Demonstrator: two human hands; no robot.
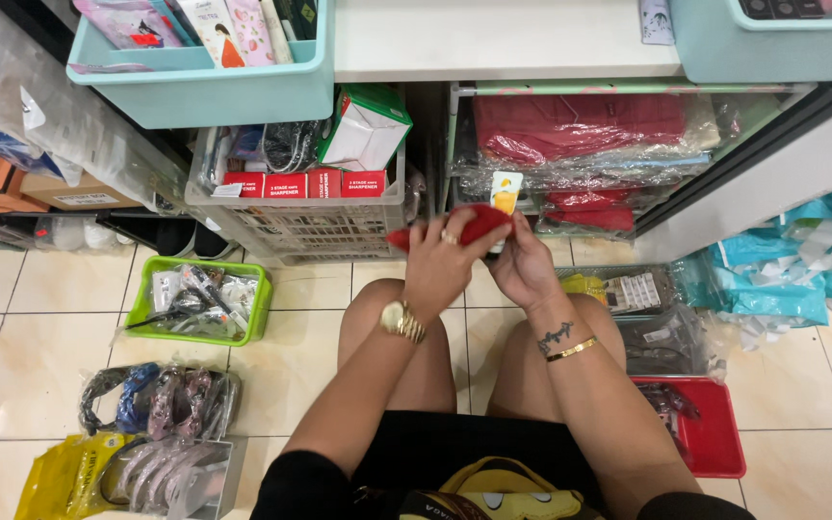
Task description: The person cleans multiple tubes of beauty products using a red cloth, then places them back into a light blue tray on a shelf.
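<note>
Both hands' fingers (450, 252) around red pouch (474, 226)

The floor (40, 318) is pale beige tile with dark grout lines, evenly lit. Along the top edge runs a white shelf (493, 39) with a teal bin (214, 91) at its left end and another teal bin (772, 48) at its right end. Below the shelf stand a grey crate (300, 226) and a rack (580, 144) of bagged red cloth. A green basket (204, 299) and a red tray (715, 433) sit on the floor.
</note>
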